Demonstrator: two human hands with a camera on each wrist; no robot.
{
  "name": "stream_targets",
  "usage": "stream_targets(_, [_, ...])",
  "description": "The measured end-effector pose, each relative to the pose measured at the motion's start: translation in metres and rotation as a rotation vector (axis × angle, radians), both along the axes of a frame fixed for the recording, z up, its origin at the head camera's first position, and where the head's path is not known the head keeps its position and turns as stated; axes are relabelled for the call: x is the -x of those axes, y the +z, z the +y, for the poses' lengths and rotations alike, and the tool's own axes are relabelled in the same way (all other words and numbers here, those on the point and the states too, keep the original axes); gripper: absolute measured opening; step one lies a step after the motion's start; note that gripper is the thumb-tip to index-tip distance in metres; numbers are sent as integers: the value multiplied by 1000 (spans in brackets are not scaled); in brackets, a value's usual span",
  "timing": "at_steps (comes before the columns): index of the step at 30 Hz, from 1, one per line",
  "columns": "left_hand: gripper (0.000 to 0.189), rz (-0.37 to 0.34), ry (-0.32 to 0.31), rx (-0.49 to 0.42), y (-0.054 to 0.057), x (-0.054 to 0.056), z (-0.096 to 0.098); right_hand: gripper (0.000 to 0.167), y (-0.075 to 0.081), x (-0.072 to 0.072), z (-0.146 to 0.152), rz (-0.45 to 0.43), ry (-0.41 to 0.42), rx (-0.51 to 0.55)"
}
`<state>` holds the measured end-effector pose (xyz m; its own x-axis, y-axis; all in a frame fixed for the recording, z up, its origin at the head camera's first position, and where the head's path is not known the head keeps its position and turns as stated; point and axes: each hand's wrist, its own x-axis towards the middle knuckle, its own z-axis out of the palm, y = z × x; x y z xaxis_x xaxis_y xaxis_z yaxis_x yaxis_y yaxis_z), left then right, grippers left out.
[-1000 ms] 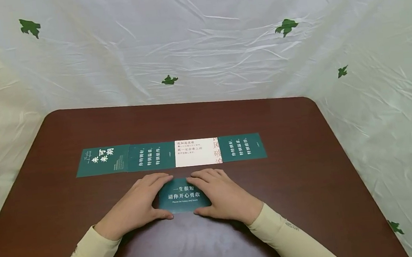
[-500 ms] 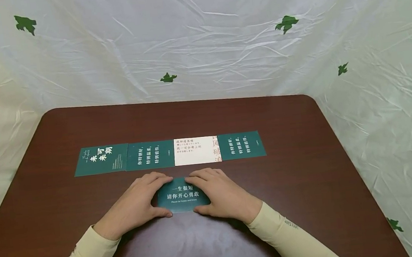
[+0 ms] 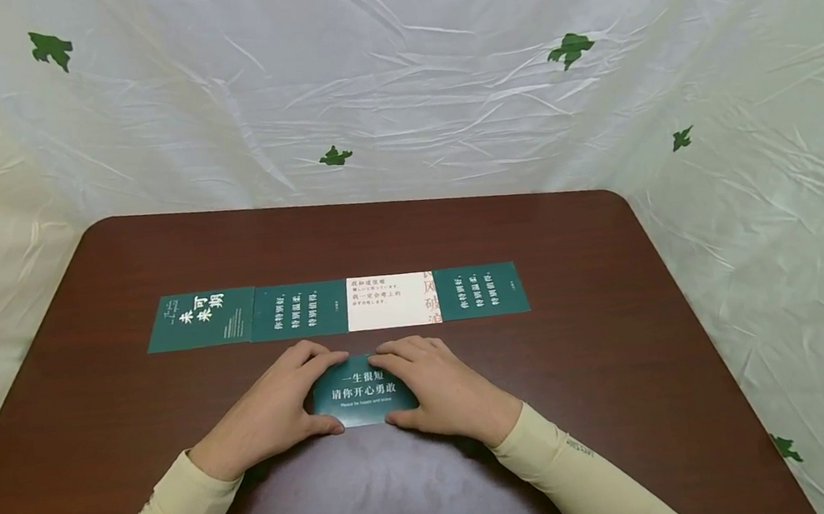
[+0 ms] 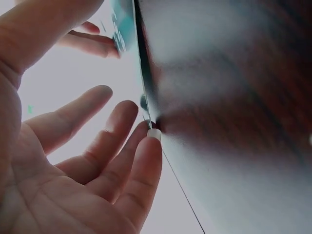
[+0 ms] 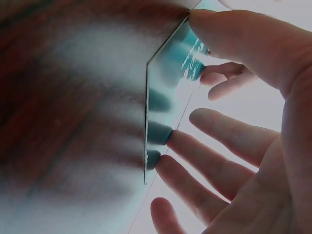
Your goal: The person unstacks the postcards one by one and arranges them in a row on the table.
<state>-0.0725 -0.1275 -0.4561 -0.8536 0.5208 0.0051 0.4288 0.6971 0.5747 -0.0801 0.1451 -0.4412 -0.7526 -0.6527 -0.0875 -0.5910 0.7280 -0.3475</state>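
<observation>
A green card point(image 3: 364, 396) with white writing lies on the near middle of the dark brown table point(image 3: 590, 372). My left hand point(image 3: 276, 401) rests around its left end, thumb at the near edge and fingertips by the far edge. My right hand point(image 3: 444, 388) rests around the right end in the same way, its fingers covering part of the card. Loosely bent fingers point(image 4: 146, 161) reach the card's edge in the left wrist view. In the right wrist view, the thumb point(image 5: 214, 27) meets a corner of the card, and two fingertips touch its glossy face.
Beyond the hands runs a row of cards: a green card point(image 3: 200, 319) at the left, another green card point(image 3: 297, 311), a white card point(image 3: 392, 301) and a green card point(image 3: 482, 290) at the right. White sheeting point(image 3: 394, 83) with dark green patches surrounds the table.
My left index finger has shifted slightly at the card's far edge. The right hand and all the cards stay in place; the head view moves a little.
</observation>
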Motion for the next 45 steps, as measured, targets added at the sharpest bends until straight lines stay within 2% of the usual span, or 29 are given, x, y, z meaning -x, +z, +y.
stream_targets(9, [99, -32, -29, 13, 3, -1, 3, 73, 1, -1, 6, 7, 0, 2])
stream_targets(15, [91, 18, -54, 24, 5, 0, 6, 73, 4, -1, 9, 16, 7, -5])
stream_targets(23, [88, 35, -88, 28, 10, 2, 15, 81, 8, -2, 19, 47, 29, 7])
stream_targets(32, [87, 90, -113, -1, 15, 8, 30, 85, 17, -1, 36, 46, -9, 28])
stream_targets(37, [85, 117, -146, 29, 22, 22, 55, 85, 22, 8, 59, 55, -43, 25])
stream_targets(41, [84, 133, -177, 59, 28, 40, 84, 83, 25, 18, 85, 46, -91, 3])
stream_targets(45, [83, 140, -192, 81, 27, 61, 115, 82, 28, 32, 110, 23, -133, -20])
